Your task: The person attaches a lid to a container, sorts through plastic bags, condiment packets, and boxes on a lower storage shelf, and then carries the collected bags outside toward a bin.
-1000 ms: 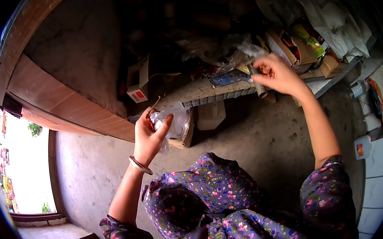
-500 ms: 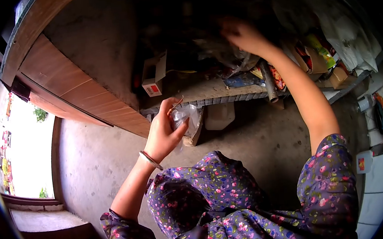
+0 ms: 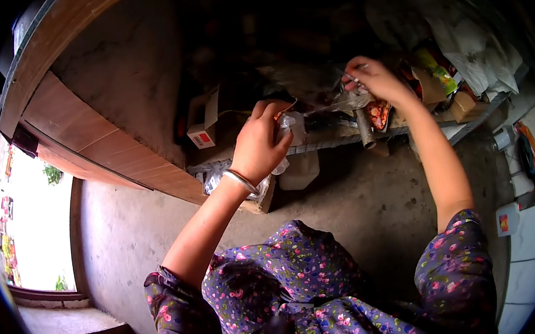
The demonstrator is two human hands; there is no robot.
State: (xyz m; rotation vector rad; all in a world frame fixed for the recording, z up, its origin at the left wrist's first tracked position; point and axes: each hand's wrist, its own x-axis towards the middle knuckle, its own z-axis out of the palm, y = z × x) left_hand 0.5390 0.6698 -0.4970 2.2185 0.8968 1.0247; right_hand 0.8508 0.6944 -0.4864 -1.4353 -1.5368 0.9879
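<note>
The 2 hands are apart: the left hand point(image 3: 258, 144) clutches a crumpled clear plastic bag point(image 3: 290, 125); over the grey shelf point(image 3: 231, 141), glossy clear plastic film point(image 3: 354, 100) stretches leftward from the nearer right hand point(image 3: 379, 84), whose grip I can't tell.

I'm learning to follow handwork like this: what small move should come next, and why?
Perhaps the right hand should ease the clear plastic beside it slowly outward, because that lies close to a tube and a red packet, while the left hand holds crumpled plastic.
</note>
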